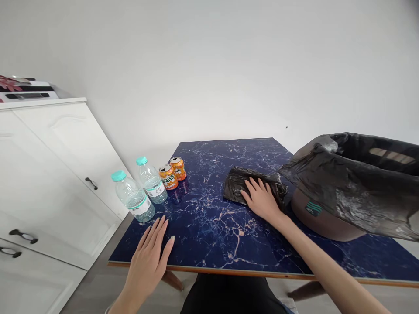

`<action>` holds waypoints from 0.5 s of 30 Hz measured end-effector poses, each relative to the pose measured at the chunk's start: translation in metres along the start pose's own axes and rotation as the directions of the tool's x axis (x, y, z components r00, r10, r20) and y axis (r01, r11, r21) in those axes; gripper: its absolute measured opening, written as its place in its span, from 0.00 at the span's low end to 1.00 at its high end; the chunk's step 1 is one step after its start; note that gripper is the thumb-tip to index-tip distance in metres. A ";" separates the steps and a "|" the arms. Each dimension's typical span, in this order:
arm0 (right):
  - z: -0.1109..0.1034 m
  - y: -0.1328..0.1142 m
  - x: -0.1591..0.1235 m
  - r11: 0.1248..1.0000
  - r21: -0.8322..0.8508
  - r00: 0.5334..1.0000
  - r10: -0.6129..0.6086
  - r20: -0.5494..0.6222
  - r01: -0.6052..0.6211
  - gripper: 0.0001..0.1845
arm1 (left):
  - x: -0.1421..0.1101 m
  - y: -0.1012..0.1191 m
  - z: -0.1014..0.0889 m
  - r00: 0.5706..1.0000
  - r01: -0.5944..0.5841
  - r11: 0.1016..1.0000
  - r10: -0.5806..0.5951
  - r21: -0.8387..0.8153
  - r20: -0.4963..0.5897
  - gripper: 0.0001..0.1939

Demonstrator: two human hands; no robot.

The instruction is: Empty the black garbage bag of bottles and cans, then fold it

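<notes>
My right hand [261,198] lies flat with fingers stretched out on a folded black plastic bag [238,183] in the middle of the dark blue marbled table [212,231]. Over the table's front left corner hovers my left hand [151,255], open, fingers together and extended, holding nothing. Just beyond it stand two clear water bottles with teal caps, one nearer [132,197] and one behind it [151,179]. Two orange drink cans stand behind the bottles, one in front [168,176] and one farther back [178,168].
A brown bin [322,218] lined with a black bag [353,183] sits on the table's right side, right of the folded bag. A white cabinet [55,174] with dark handles stands at the left. A plain white wall is behind the table.
</notes>
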State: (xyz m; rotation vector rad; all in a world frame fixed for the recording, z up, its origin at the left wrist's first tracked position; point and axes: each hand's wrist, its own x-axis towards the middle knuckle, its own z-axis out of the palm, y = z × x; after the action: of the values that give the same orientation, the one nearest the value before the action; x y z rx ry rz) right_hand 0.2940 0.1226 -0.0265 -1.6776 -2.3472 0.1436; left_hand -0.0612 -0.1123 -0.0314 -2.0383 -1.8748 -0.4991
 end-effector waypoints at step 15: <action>0.006 -0.063 -0.050 0.970 -0.175 0.977 0.187 0.105 -0.167 0.44 | 0.004 0.002 -0.001 0.998 -0.036 0.998 0.040 0.059 -0.057 0.29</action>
State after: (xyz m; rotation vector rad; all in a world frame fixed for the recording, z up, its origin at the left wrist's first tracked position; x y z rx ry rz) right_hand 0.2497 0.0549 -0.0250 -2.0123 -2.3473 0.0874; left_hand -0.0590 -0.1095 -0.0293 -1.9966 -1.7926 -0.4840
